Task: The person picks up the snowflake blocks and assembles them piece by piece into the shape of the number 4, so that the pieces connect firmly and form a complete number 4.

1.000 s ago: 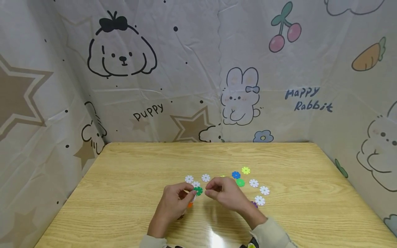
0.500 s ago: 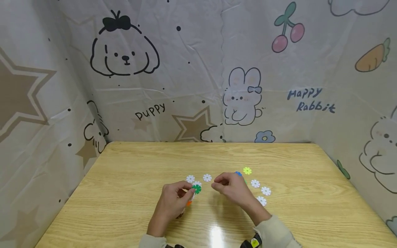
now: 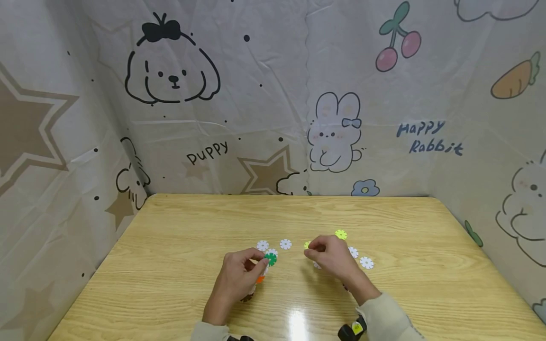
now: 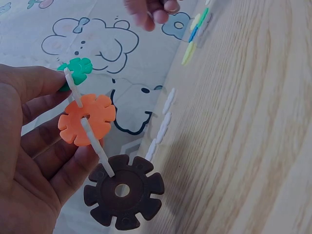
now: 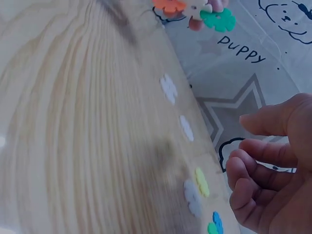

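Disc chain (image 4: 101,117), left grip (image 3: 239,274) pinching, right grip (image 3: 334,257) narrow, brown disc (image 4: 139,190) whole only from left wrist

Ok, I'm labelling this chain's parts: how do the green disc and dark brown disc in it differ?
Colour: the green disc is bright, the dark brown disc nearly black.
Place: the left hand pinches the green disc at one end of the chain; the dark brown disc is at the other.
Cover: in the left wrist view, fingers hide part of the green disc, while the dark brown disc's centre hole shows.
Both have notched rims.
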Demonstrator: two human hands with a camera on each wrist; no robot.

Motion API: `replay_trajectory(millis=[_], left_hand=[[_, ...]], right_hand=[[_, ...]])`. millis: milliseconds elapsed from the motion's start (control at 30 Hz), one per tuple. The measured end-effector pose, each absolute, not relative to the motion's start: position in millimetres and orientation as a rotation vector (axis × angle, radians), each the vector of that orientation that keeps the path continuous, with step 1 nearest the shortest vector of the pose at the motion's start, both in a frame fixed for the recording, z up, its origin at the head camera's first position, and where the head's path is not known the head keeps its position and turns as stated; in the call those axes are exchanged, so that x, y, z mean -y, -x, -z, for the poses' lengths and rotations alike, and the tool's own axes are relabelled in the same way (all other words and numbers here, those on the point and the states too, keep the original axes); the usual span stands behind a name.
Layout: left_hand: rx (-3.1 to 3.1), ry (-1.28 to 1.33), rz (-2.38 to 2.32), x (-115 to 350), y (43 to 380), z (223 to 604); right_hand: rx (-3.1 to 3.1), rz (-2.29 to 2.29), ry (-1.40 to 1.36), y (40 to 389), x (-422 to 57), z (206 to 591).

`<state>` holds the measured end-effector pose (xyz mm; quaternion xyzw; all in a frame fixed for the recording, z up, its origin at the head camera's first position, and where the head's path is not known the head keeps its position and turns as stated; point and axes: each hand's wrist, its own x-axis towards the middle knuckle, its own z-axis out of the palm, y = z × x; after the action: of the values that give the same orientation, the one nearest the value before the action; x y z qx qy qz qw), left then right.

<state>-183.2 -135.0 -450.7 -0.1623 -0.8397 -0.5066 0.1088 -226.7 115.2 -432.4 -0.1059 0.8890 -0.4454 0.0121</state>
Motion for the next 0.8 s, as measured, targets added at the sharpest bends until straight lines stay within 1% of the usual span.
replay_trajectory(millis=[400,800], left_hand=[[2.468,0.488,1.48,135,184,452],[2.467,0.497,1.496,135,184,453]], right_hand=[[-2.894,1.193,0.31,229,-130,444],[-2.929,1.044,0.273,230,-133,451]])
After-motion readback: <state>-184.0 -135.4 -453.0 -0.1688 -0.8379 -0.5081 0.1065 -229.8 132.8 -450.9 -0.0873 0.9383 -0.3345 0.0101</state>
